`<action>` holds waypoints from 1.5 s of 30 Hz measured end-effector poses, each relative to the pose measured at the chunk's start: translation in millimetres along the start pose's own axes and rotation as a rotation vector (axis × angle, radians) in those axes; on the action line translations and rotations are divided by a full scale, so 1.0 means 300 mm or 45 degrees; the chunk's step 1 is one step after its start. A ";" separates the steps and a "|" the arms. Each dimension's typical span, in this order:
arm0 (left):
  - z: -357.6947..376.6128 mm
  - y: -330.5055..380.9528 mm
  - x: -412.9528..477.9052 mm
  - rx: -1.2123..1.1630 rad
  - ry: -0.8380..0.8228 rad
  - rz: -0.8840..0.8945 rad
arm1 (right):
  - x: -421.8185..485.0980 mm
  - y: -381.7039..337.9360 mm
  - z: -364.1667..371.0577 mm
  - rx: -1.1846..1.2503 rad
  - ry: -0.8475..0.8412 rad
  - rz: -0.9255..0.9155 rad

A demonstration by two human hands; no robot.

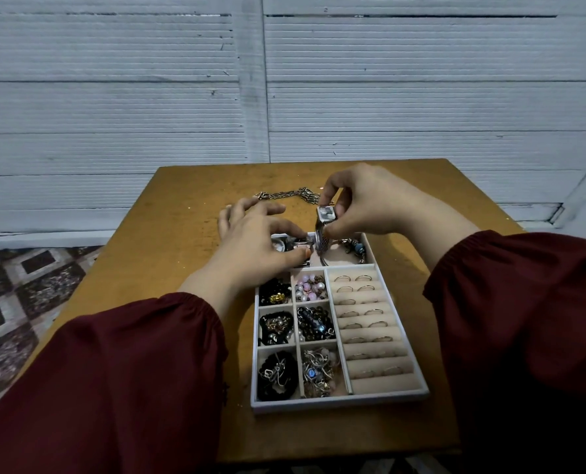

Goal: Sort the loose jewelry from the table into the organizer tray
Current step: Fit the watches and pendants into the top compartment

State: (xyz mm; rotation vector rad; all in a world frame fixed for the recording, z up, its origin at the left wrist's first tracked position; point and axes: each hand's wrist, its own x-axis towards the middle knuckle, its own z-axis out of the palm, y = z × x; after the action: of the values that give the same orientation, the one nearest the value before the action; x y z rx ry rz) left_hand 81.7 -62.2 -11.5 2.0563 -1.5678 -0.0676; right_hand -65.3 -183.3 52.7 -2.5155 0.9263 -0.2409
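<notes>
A grey organizer tray (339, 401) lies on the wooden table (189, 268), its small compartments filled with beads and chains and its right side with rows of rings (366, 318). My right hand (363, 203) pinches a silver wristwatch (325, 222) by its square face above the tray's far compartment. My left hand (257, 241) pinches that watch's metal band near another watch (283, 246) lying in the same far compartment. A loose silver chain necklace (289, 194) lies on the table beyond both hands.
The table stands against a white panelled wall (284, 90). Patterned floor tiles (14, 292) show at the left. A beaded bracelet (354, 249) lies in the tray's far right part. Dark red sleeves cover both forearms in the foreground.
</notes>
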 end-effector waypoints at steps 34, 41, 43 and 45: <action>0.009 -0.006 0.004 -0.018 -0.022 -0.029 | 0.004 0.056 0.094 0.181 -0.166 0.123; 0.009 0.001 0.008 -0.056 -0.023 -0.031 | -0.009 0.056 0.088 0.220 -0.165 0.132; 0.009 0.001 0.012 -0.057 -0.017 -0.035 | -0.007 0.055 0.088 0.267 -0.169 0.134; 0.010 0.000 0.014 -0.053 -0.005 -0.036 | -0.002 0.055 0.089 0.290 -0.178 0.136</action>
State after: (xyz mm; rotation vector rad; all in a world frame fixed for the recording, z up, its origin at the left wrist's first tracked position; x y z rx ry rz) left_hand 82.0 -67.1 -12.8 2.0474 -1.5273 -0.1143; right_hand -67.0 -184.7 21.4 -2.2370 0.9185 -0.1265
